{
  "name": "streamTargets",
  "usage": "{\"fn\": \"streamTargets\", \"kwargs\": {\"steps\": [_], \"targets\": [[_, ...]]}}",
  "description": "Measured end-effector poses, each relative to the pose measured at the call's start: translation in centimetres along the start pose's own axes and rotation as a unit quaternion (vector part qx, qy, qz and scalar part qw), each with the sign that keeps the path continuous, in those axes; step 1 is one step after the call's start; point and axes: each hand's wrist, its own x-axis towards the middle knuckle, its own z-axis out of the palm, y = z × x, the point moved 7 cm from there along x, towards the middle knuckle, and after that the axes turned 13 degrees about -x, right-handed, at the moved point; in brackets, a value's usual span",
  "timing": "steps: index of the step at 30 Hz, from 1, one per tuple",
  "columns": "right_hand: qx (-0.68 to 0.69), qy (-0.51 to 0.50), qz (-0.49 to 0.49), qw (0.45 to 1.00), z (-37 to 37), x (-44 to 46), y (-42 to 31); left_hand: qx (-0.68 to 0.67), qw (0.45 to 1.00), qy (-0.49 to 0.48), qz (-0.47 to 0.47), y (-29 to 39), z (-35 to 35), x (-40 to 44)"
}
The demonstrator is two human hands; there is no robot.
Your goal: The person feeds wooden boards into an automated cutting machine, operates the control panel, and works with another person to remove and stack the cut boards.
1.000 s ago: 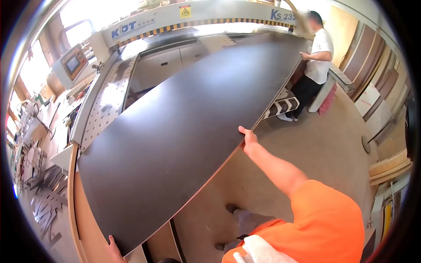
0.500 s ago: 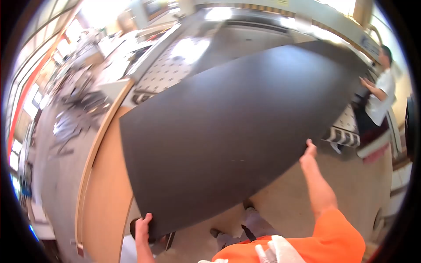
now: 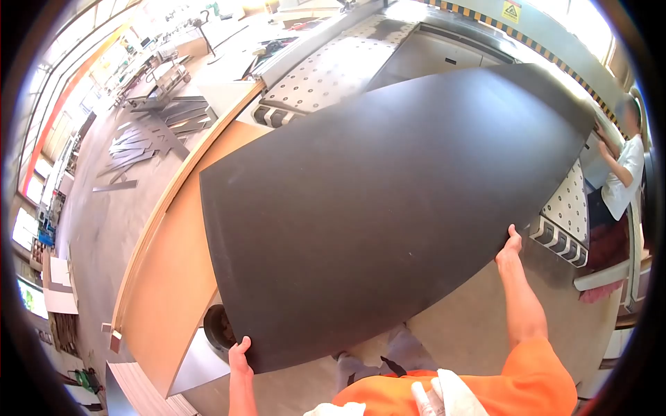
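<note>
A large dark panel (image 3: 388, 208) spans the middle of the head view, slanting from lower left to upper right. My left hand (image 3: 240, 356) is closed on its near left corner, the thumb over the top face. Farther along the near edge, my right hand (image 3: 510, 245) grips the same panel, its thumb on top; the fingers underneath are hidden. The panel's far part lies over a machine bed (image 3: 333, 66) with a white, dotted surface. At the far right end, a co-worker in a white shirt (image 3: 626, 170) has hands close to the panel's edge.
A wood-coloured side table (image 3: 170, 277) with a raised edge runs along the left. A dark round bowl-like object (image 3: 220, 329) sits near my left hand. Dark offcut strips (image 3: 132, 149) lie on the floor. A striped machine beam (image 3: 534, 31) crosses the back.
The view has turned, so the surroundings sit differently and look sharper. Both my hands keep their hold on the panel. The co-worker appears farther right and lower in view.
</note>
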Motion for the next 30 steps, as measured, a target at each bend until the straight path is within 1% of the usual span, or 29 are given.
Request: {"fn": "streamTargets", "kwargs": {"steps": [2, 5, 6, 9, 14, 18, 20, 22, 24, 25, 28, 30], "targets": [[0.0, -0.034, 0.005, 0.999, 0.5, 1.5, 1.2, -0.003, 1.0, 0.012, 0.004, 0.2, -1.5, 0.3], [0.001, -0.048, 0.009, 0.999, 1.6, 1.8, 2.3, -0.014, 0.999, 0.028, 0.02, 0.5, -2.9, 0.1], [-0.008, -0.054, 0.006, 0.998, 2.5, 0.8, 2.3, -0.016, 0.999, 0.025, 0.023, 0.5, -3.2, 0.0], [-0.009, -0.07, 0.003, 0.997, 3.4, 2.9, 3.1, -0.027, 0.999, 0.018, 0.033, 0.2, -3.9, -0.5], [-0.034, -0.056, 0.007, 0.998, 6.1, 2.8, 3.0, -0.04, 0.998, 0.001, 0.05, -0.8, -3.6, -2.5], [-0.063, -0.036, -0.008, 0.997, 6.9, 5.0, 3.5, -0.077, 0.996, 0.007, 0.05, -3.7, -6.5, -3.6], [-0.062, -0.054, -0.001, 0.997, 8.0, 3.7, 4.0, -0.07, 0.996, 0.004, 0.047, -4.9, -7.9, -5.1], [-0.059, -0.077, 0.015, 0.995, 8.7, 2.6, 4.6, -0.08, 0.996, 0.002, 0.042, -4.9, -6.4, -7.9], [-0.076, -0.095, 0.019, 0.992, 8.9, 2.5, 5.8, -0.092, 0.994, 0.057, -0.005, -6.5, -9.1, -8.6], [-0.088, -0.107, 0.025, 0.99, 9.0, 2.2, 6.4, -0.097, 0.991, 0.086, -0.028, -8.4, -12.8, -8.3], [-0.078, -0.17, 0.054, 0.981, 9.2, 3.0, 9.2, -0.116, 0.989, 0.085, -0.023, -9.4, -16.0, -9.5], [-0.086, -0.17, 0.061, 0.98, 9.5, 0.1, 9.6, -0.149, 0.986, 0.073, -0.037, -10.9, -18.6, -10.5]]}}
